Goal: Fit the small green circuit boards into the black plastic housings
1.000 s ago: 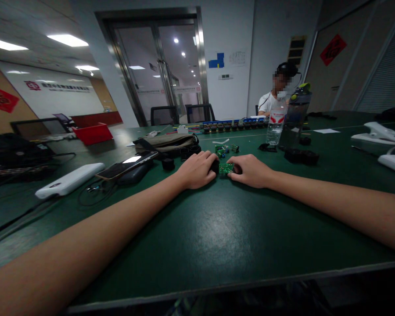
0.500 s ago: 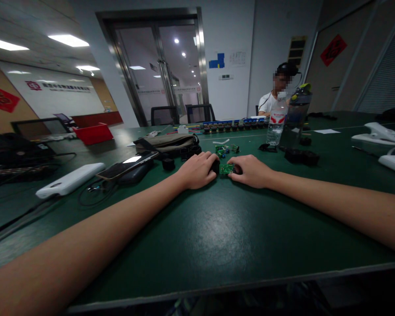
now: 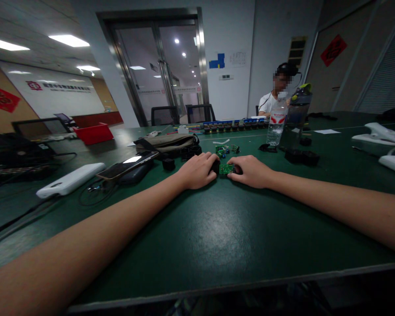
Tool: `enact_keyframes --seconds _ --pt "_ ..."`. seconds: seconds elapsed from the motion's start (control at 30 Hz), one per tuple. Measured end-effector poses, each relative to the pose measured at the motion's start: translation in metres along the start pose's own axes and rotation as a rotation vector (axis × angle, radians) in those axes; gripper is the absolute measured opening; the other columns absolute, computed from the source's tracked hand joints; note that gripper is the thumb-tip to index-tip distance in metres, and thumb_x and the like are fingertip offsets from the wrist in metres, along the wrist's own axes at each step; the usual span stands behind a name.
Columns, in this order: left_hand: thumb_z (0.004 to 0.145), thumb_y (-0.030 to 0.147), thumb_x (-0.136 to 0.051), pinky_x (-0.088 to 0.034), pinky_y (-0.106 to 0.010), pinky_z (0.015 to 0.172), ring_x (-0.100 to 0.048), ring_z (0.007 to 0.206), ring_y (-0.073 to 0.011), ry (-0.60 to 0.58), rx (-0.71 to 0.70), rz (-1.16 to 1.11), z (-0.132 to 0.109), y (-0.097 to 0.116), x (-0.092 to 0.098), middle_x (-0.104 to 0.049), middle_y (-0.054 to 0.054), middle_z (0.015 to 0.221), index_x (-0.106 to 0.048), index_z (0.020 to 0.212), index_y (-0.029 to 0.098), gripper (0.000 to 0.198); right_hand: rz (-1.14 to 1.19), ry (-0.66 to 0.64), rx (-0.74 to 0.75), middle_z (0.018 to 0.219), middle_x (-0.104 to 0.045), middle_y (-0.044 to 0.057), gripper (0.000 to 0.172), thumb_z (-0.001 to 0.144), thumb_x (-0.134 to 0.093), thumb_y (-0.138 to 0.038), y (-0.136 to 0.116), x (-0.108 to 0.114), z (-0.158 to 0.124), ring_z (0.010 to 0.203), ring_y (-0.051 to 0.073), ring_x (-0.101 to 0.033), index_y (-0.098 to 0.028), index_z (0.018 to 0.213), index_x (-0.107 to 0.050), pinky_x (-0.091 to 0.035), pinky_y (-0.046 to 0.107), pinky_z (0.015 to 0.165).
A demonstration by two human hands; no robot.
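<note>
A small green circuit board [image 3: 226,169] stands between my two hands above the green table [image 3: 197,250], its face toward me. My right hand [image 3: 252,171] pinches the board's right end between thumb and fingers. My left hand [image 3: 199,170] is curled around a small black part [image 3: 215,166] at the board's left end; most of that part is hidden by the fingers. Whether the board sits inside the black part or only touches it, I cannot tell. Just behind my hands lie several loose green circuit boards [image 3: 222,151] with components on them.
To the left are a grey bag [image 3: 171,144], a phone [image 3: 128,165] and a white power bank [image 3: 70,180] with cables. On the right stand a water bottle [image 3: 276,127] and a dark tumbler [image 3: 294,123], with black parts [image 3: 302,156] before them. Across the table sits a person [image 3: 268,103].
</note>
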State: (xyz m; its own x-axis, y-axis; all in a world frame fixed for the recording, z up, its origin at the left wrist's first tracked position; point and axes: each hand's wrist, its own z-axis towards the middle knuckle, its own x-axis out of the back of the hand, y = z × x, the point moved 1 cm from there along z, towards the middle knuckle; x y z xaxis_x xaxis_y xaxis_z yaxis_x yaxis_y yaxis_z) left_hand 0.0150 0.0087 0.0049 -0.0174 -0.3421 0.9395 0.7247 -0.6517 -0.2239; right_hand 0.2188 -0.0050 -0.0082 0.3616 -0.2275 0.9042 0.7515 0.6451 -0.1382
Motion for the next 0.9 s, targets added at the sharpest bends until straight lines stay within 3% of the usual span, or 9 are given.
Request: enact_keyframes --seconds 0.9 --pt "0.088 0.03 -0.045 -0.049 -0.042 0.092 -0.061 0.103 -0.0271 -0.008 0.014 -0.023 -0.0001 -0.0001 -0.0005 -0.061 -0.013 0.115 -0.05 0.124 0.015 0.039 0.001 -0.021 0.001 0.085 -0.07 0.005 0.032 0.087 -0.062 -0.031 0.0009 -0.0003 0.0002 0.074 0.019 -0.061 -0.015 0.115 -0.065 -0.041 0.029 0.071"
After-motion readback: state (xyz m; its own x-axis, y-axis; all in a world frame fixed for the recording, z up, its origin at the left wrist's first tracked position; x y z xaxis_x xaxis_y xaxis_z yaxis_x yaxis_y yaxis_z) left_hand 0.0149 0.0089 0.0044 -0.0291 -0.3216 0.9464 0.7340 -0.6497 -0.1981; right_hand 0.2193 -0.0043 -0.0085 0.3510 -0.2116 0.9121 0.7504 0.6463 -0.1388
